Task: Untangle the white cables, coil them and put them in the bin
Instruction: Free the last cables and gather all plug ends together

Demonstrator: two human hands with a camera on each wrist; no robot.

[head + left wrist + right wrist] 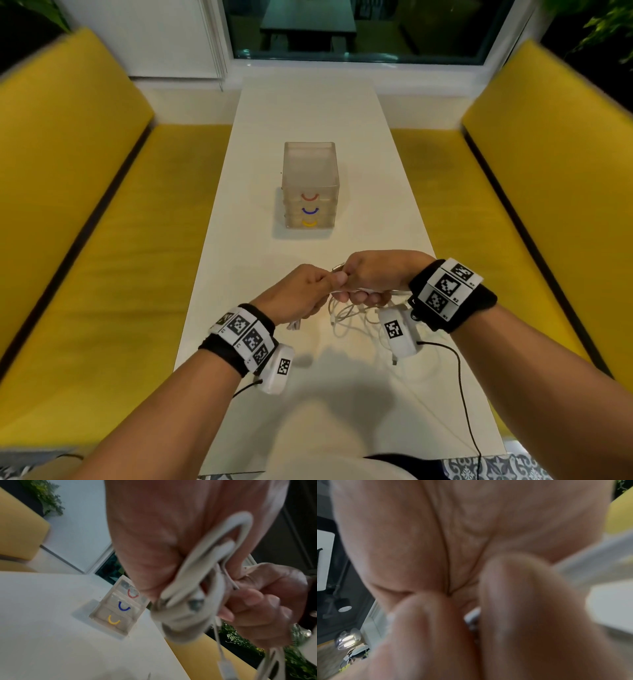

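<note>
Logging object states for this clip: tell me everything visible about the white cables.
The white cables are thin, smooth-jacketed cords in a loose tangle of overlapping loops, lifted at the near end of the white table. The left hand and right hand both grip the bundle; a metal-tipped plug juts out between them. Loops and loose ends hang toward the tabletop. Not yet coiled.

Two hands, the left hand (301,291) and the right hand (373,277), both gripping the white cables (346,313); how many cables make up the tangle cannot be told; one clear bin (310,185) farther along the table (308,113), with three drawers; two yellow benches, left (113,212) and right (513,192).
</note>
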